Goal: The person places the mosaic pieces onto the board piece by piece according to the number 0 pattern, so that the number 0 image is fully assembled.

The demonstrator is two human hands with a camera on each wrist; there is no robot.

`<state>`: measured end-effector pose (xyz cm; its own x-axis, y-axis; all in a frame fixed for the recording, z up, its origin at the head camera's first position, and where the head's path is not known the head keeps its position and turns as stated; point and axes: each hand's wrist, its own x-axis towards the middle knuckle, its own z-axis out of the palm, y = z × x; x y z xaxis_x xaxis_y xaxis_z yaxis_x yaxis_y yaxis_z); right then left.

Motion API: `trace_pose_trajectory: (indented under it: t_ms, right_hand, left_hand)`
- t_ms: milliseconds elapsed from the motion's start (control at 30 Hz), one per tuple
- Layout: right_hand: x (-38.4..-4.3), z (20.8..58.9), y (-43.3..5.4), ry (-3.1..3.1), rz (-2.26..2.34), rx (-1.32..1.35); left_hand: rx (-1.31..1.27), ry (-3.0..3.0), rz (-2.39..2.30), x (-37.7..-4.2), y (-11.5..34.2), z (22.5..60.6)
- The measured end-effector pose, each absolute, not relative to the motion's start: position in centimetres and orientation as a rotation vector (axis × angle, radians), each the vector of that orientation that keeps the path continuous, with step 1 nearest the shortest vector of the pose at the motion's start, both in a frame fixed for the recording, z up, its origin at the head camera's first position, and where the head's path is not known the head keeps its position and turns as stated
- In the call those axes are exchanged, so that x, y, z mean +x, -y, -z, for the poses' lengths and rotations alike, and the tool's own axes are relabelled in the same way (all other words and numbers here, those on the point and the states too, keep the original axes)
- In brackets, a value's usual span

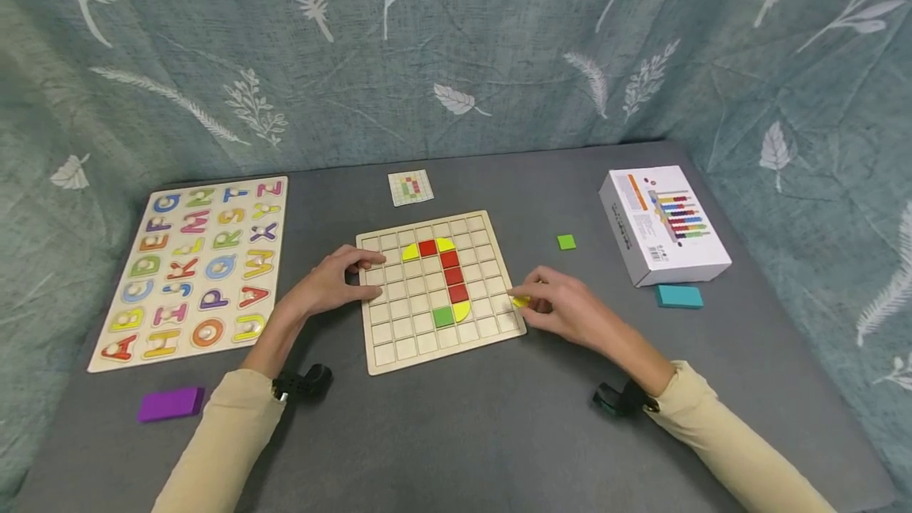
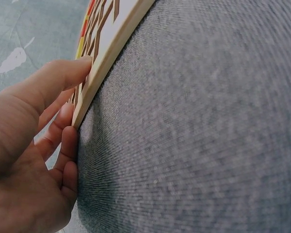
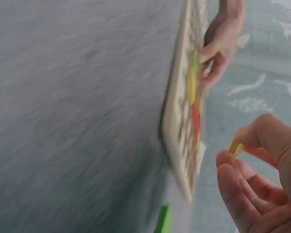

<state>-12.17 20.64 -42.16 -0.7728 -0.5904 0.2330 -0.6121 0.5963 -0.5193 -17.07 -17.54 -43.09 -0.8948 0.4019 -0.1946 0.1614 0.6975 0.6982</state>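
A wooden grid board [image 1: 393, 331] lies at the centre of the table. Set in its squares are several red square tiles [image 1: 454, 275], yellow rounded tiles [image 1: 461, 311] and a green square tile [image 1: 443, 317], forming a hooked line. My left hand [image 1: 331, 282] rests on the board's left side, thumb and forefinger spread apart; the left wrist view has the thumb [image 2: 72, 73] on the rim. Between thumb and fingers, my right hand [image 1: 563, 305] pinches a yellow tile [image 1: 522, 302] at the board's right edge. The right wrist view shows this yellow tile [image 3: 234, 145] edge-on, partly hidden by fingertips.
Behind the board lies a small pattern card [image 1: 411, 188]. A loose green tile [image 1: 566, 242] is to the right, near an abacus box [image 1: 666, 224] and a teal block [image 1: 679, 297]. At left are an alphabet puzzle board [image 1: 171, 291] and a purple block [image 1: 171, 404]. A leaf-patterned curtain [image 1: 499, 46] hangs behind.
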Motion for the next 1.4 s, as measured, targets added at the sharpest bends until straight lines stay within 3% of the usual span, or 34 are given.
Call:
trace_pose_trajectory:
  t_ms: [233, 700, 1067, 1400]
  right_hand:
    - [-12.7, 41.6, -18.3, 2.631, -1.134, 1.161]
    - [-14.0, 41.9, -14.6, 2.606, -1.392, 1.02]
    - [-14.0, 42.1, -9.5, 2.792, -0.933, 1.501]
    - [-13.6, 42.8, -8.0, 2.736, -0.751, 1.507]
  left_hand:
    - [0.437, -2.568, -1.016, -17.0, 17.7, 43.3]
    - [0.425, -2.568, -1.012, -17.3, 17.5, 43.0]
    - [0.44, -2.585, -1.0, -17.3, 17.5, 42.8]
    - [0.444, -2.558, -1.014, -17.3, 17.5, 42.7]
